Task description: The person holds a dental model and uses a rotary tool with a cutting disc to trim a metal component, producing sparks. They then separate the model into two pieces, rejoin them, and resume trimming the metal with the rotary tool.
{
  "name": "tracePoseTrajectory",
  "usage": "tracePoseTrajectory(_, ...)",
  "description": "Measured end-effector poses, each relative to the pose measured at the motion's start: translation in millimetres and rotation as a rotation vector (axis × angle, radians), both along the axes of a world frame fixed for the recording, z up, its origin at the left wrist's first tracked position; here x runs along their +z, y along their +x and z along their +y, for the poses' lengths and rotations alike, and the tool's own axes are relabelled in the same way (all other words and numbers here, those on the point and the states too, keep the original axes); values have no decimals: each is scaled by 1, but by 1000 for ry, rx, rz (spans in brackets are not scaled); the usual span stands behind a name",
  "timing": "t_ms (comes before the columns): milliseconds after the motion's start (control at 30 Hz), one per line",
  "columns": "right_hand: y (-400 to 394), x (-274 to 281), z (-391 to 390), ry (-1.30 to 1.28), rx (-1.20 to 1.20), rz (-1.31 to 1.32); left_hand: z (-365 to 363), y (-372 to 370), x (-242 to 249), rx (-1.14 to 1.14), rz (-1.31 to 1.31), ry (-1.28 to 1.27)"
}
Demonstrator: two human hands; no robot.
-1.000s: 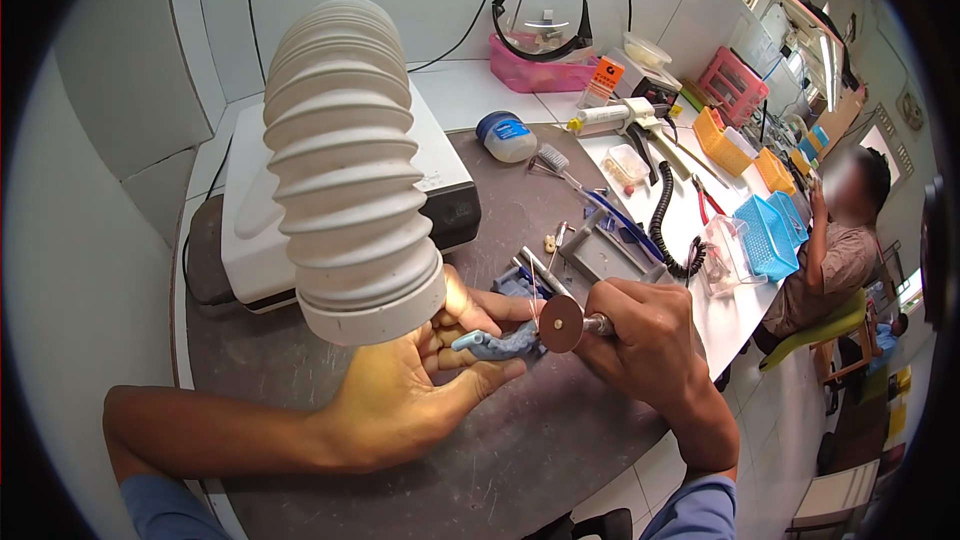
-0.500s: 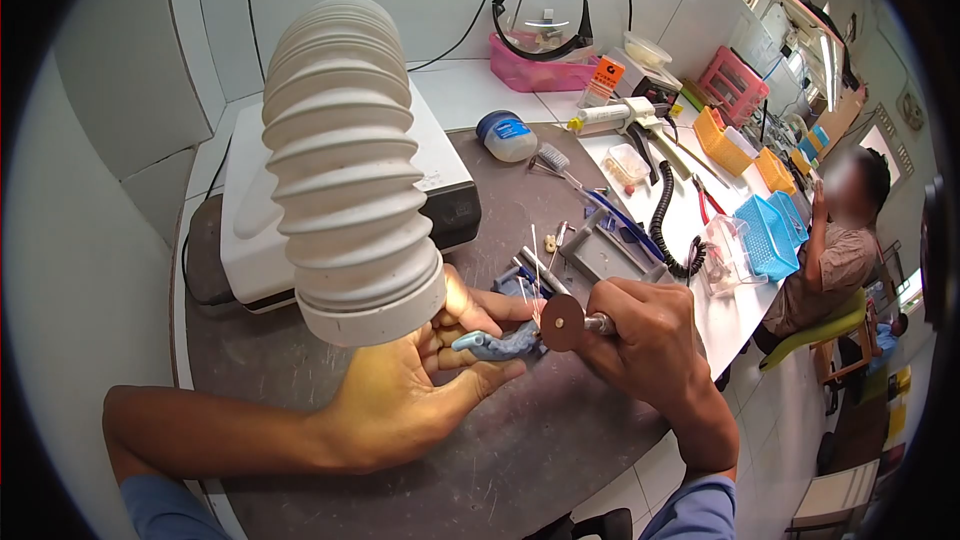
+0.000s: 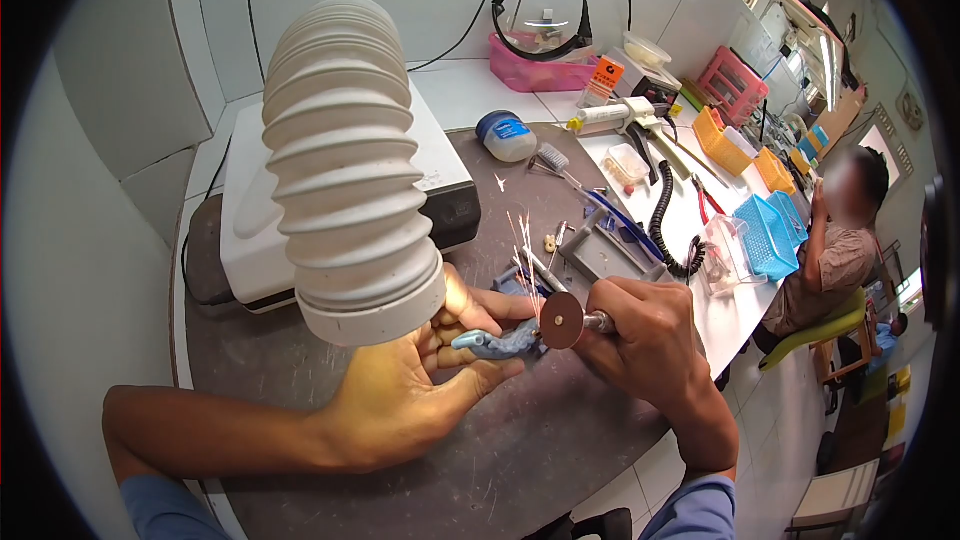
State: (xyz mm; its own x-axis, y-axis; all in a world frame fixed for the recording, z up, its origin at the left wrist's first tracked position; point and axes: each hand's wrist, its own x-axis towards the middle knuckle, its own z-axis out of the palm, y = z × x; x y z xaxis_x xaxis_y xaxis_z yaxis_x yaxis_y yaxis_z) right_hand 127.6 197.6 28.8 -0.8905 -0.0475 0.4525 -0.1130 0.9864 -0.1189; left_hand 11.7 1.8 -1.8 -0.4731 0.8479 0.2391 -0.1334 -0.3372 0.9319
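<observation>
While the hose hangs at upper left, the left hand below its mouth pinches the blue piece just below centre; sparks streak upward beside the disc, whose handle the right hand grasps, right of centre.

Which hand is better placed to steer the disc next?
Probably the right hand: it holds the tool with the brown disc, sparks beside it; the left hand holds the blue piece.
</observation>
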Motion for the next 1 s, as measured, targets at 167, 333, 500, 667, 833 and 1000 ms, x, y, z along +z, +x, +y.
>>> tracePoseTrajectory(167, 0, -1, 1, 7, 2, 9, 1, 0, -3, -3, 19, 9)
tracePoseTrajectory(333, 0, -1, 1, 0, 9, 6, 1, 0, -1, -19, -1, 3)
tracePoseTrajectory(500, 0, -1, 1, 7, 8, 17, 0, -1, 1, -23, 1, -21)
tracePoseTrajectory(667, -1, -1, 1, 5, 5, 13, 0, -2, 1, -45, 58, -28)
tracePoseTrajectory(833, -1, -1, 1, 6, 9, 4, 0, -2, 1, -49, 38, -57)
tracePoseTrajectory(1000, -1, -1, 1, 7, 10, 9, 0, -3, 1, -48, 77, -31)
